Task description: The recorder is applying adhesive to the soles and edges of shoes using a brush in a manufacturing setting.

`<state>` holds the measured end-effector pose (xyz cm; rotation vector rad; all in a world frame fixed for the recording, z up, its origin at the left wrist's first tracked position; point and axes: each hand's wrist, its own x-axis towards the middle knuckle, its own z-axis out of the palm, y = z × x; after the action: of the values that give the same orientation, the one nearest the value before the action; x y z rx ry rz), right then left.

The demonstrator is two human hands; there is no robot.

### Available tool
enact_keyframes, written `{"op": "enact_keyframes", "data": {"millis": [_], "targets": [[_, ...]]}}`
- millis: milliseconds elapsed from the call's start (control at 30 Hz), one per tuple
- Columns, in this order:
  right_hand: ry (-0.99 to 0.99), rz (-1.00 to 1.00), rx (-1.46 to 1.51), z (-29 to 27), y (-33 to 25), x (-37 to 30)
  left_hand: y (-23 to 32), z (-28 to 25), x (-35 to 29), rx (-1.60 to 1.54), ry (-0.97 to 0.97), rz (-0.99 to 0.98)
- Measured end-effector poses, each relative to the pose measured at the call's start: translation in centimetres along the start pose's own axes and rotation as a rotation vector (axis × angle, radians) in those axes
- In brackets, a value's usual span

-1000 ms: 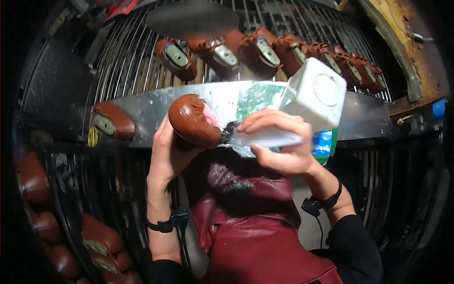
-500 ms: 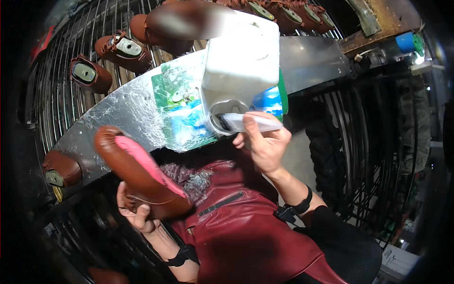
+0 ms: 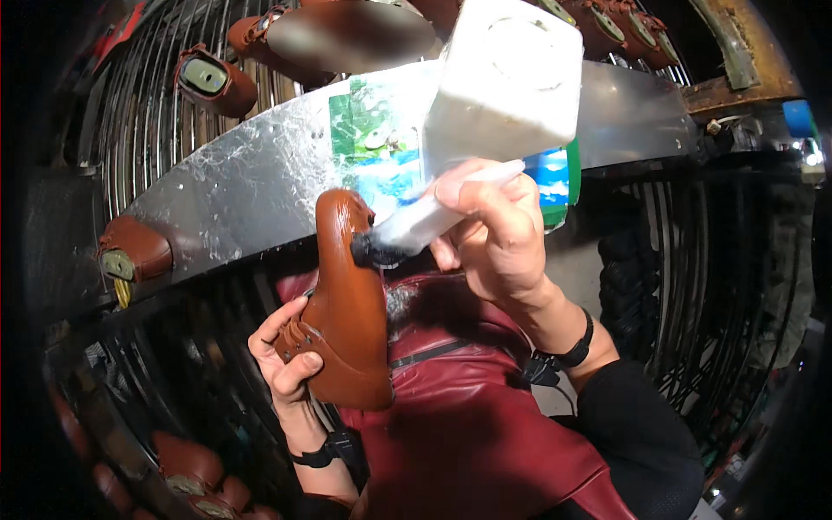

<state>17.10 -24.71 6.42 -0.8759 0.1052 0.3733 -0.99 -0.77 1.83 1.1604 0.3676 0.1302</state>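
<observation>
My left hand (image 3: 284,360) grips a brown leather shoe (image 3: 351,321) by its laced part, fingers and thumb on either side. The shoe stands toe up in front of my apron, its sole side turned mostly out of sight to the right. My right hand (image 3: 503,230) is closed round the white handle of a brush (image 3: 420,224). The brush's dark bristles touch the shoe's right edge a little below the toe. Just beyond my right hand is a white plastic container (image 3: 511,82); my hand hides its mouth.
A metal table (image 3: 234,165) with dried, stringy white residue curves ahead, a green and blue printed sheet (image 3: 377,139) under the container. Another brown shoe (image 3: 134,249) sits at its left end. More shoes (image 3: 215,80) stand on a metal rod rack beyond. Several shoes (image 3: 191,459) lie low at left.
The brush has come out of the container's mouth and moved left onto the shoe's edge. My left hand has shifted right and turned the shoe more upright, hiding its pink sole side.
</observation>
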Motion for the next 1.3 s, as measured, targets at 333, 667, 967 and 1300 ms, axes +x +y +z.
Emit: {"op": "enact_keyframes", "data": {"millis": [333, 667, 967, 1300], "targets": [[-0.373, -0.211, -0.354, -0.3, 3.9, -8.9, -0.3, -0.5, 1.3, -0.157, -0.050, 0.034], [-0.342, 0.001, -0.499, 1.7, 0.9, -9.2, 1.0, -0.3, 2.5, -0.191, -0.046, 0.025], [-0.706, -0.482, -0.603, 2.0, -0.3, -8.0, 1.4, 0.1, 1.8, -0.482, 0.033, -0.116], [-0.860, -0.481, -0.618, 3.9, -3.9, -5.3, 0.1, 3.7, -0.4, 0.223, 0.093, 0.263]]}}
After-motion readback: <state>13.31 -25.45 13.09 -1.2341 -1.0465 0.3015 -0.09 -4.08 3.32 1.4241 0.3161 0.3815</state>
